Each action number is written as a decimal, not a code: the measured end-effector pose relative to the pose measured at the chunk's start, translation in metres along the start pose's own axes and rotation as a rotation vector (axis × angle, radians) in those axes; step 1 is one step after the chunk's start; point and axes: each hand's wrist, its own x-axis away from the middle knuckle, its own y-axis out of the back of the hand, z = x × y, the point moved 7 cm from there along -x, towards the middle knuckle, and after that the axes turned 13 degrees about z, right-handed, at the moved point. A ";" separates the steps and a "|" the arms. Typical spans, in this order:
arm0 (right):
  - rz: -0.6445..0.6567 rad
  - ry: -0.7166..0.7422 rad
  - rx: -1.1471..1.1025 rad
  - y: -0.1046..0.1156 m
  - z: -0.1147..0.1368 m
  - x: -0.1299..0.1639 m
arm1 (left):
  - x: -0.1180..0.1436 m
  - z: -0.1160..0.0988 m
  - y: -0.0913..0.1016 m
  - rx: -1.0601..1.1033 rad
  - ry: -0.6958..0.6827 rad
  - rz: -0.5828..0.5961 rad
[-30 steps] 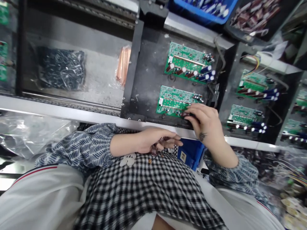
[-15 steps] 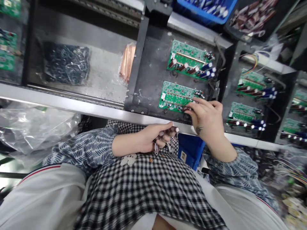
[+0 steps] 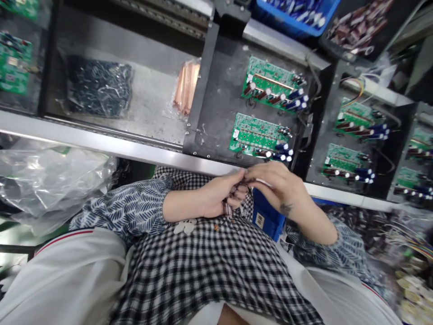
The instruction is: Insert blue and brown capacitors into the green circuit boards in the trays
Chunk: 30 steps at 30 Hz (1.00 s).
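**Head view: both hands meet over a clutch of small capacitors**

Head view shows the left hand curled shut around a bunch of small dark cylindrical capacitors, held at the counter's silver edge. The right hand touches it, fingertips pinched into the same bunch. Taking one piece cleanly seems to call for a light pinch on a single body, leads kept straight. Just beyond the hands lies the nearer green circuit board on a dark metal tray. The fingers hide whether one piece is already separated; the count is unclear.
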 end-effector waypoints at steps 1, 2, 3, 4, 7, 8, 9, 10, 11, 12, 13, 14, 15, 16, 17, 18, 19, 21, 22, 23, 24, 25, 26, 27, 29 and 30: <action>-0.047 -0.065 0.010 0.002 -0.007 -0.003 | 0.002 0.000 0.001 0.001 -0.006 -0.003; -0.102 -0.141 0.029 0.005 -0.016 -0.005 | 0.005 0.000 0.003 -0.001 0.010 -0.005; -0.154 -0.206 0.054 0.007 -0.026 -0.008 | 0.007 0.002 0.005 -0.007 0.043 -0.011; -0.192 -0.252 0.080 0.008 -0.034 -0.011 | 0.010 0.004 0.008 -0.018 0.087 -0.025; -0.217 -0.286 0.134 0.004 -0.048 -0.020 | 0.018 0.011 0.019 -0.054 0.210 -0.063; -0.214 -0.282 0.145 0.003 -0.049 -0.023 | 0.019 0.012 0.022 -0.078 0.238 -0.071; -0.211 -0.280 0.157 0.001 -0.050 -0.024 | 0.020 0.013 0.025 -0.110 0.252 -0.075; -0.209 -0.278 0.169 0.000 -0.050 -0.025 | 0.020 0.012 0.026 -0.145 0.253 -0.075; -0.203 -0.277 0.181 -0.001 -0.049 -0.025 | 0.019 0.010 0.027 -0.175 0.240 -0.074; -0.196 -0.277 0.194 -0.002 -0.049 -0.026 | 0.018 0.007 0.027 -0.194 0.216 -0.076; -0.188 -0.279 0.207 -0.002 -0.048 -0.026 | 0.016 0.004 0.027 -0.196 0.186 -0.078; -0.180 -0.283 0.220 -0.003 -0.048 -0.025 | 0.015 0.002 0.026 -0.186 0.158 -0.082; -0.172 -0.287 0.231 -0.003 -0.048 -0.025 | 0.014 0.000 0.025 -0.173 0.138 -0.087; -0.166 -0.292 0.241 -0.003 -0.048 -0.025 | 0.013 -0.002 0.024 -0.161 0.124 -0.088; -0.161 -0.296 0.251 -0.003 -0.048 -0.025 | 0.012 -0.003 0.023 -0.156 0.115 -0.085; -0.155 -0.299 0.260 -0.003 -0.048 -0.025 | 0.012 -0.004 0.022 -0.161 0.110 -0.081; -0.148 -0.300 0.271 -0.003 -0.048 -0.025 | 0.012 -0.004 0.022 -0.169 0.109 -0.078; -0.143 -0.291 0.298 -0.003 -0.047 -0.026 | 0.014 -0.004 0.023 -0.187 0.106 -0.094; -0.145 -0.283 0.312 -0.004 -0.046 -0.026 | 0.015 -0.004 0.024 -0.193 0.104 -0.105; -0.152 -0.272 0.323 -0.005 -0.045 -0.027 | 0.016 -0.004 0.025 -0.196 0.097 -0.114; -0.160 -0.264 0.330 -0.006 -0.045 -0.027 | 0.017 -0.005 0.027 -0.194 0.086 -0.114; -0.169 -0.261 0.332 -0.007 -0.045 -0.027 | 0.017 -0.005 0.027 -0.191 0.075 -0.109; -0.174 -0.263 0.329 -0.008 -0.045 -0.027 | 0.018 -0.006 0.028 -0.193 0.067 -0.101; -0.175 -0.269 0.320 -0.009 -0.046 -0.027 | 0.019 -0.007 0.029 -0.202 0.065 -0.092; -0.178 -0.276 0.291 -0.009 -0.043 -0.024 | 0.020 -0.007 0.031 -0.247 0.089 -0.059; -0.183 -0.267 0.266 -0.008 -0.039 -0.022 | 0.020 -0.007 0.031 -0.279 0.108 -0.037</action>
